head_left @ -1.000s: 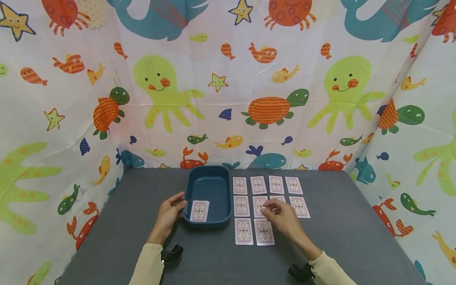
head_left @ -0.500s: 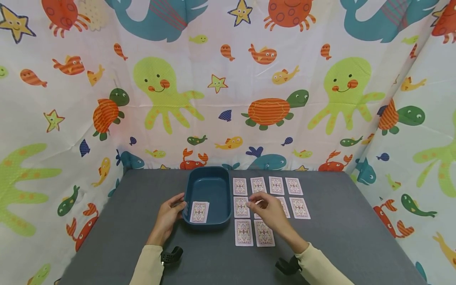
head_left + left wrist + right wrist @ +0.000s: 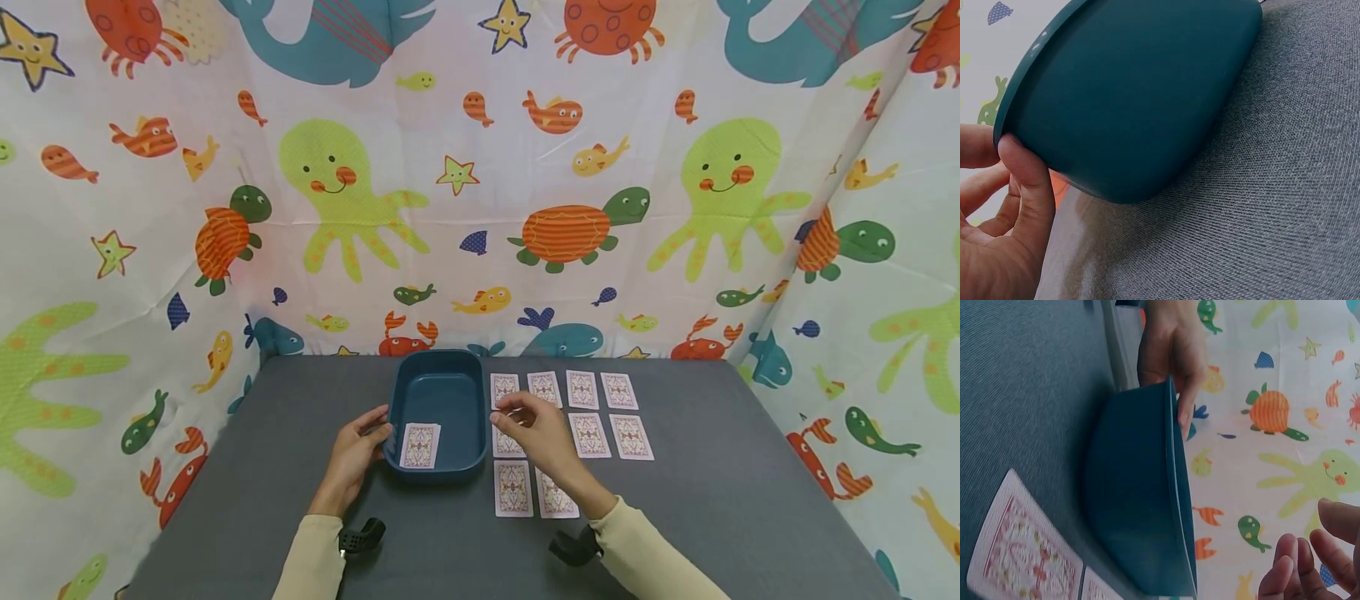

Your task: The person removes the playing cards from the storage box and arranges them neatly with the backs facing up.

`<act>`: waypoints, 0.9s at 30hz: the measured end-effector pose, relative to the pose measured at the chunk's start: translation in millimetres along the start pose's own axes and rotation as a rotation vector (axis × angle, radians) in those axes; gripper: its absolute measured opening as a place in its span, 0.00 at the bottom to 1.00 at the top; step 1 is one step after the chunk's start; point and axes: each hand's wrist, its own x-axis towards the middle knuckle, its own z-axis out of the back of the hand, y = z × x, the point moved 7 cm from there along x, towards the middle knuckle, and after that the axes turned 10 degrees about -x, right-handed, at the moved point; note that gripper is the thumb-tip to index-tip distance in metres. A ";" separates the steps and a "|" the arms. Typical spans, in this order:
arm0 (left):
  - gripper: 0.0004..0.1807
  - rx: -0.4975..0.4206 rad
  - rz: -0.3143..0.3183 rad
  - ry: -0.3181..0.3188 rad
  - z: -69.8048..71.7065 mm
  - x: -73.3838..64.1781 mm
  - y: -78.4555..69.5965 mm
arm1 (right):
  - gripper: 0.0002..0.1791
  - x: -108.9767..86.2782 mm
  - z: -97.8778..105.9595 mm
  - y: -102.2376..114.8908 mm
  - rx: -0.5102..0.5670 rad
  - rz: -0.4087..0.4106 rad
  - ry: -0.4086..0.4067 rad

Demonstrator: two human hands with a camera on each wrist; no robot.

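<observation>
My left hand (image 3: 356,454) grips the left rim of a dark teal plastic tub (image 3: 477,408), thumb on the outer wall in the left wrist view. Inside the tub, near its front, lies a small stack of playing cards (image 3: 420,446), patterned backs up. My right hand (image 3: 542,433) hovers over the cards just right of the tub, fingers loosely bent. The right wrist view shows a gap between its thumb and fingers (image 3: 1279,575), with nothing held. Below it are a face-down playing card (image 3: 508,446) and another card (image 3: 557,497), both partly covered.
Several face-down playing cards (image 3: 590,435) lie in rows right of the tub on the grey cloth-covered table (image 3: 720,500). A white curtain printed with sea animals (image 3: 480,183) rises behind the table's far edge and along both sides.
My right hand has moved left over the rows of cards, closer to the tub. The left hand and the tub have stayed in place.
</observation>
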 end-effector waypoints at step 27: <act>0.24 0.010 0.008 -0.009 -0.2 -0.1 -0.1 | 0.16 36.1 -86.9 18.7 -0.046 -0.003 0.184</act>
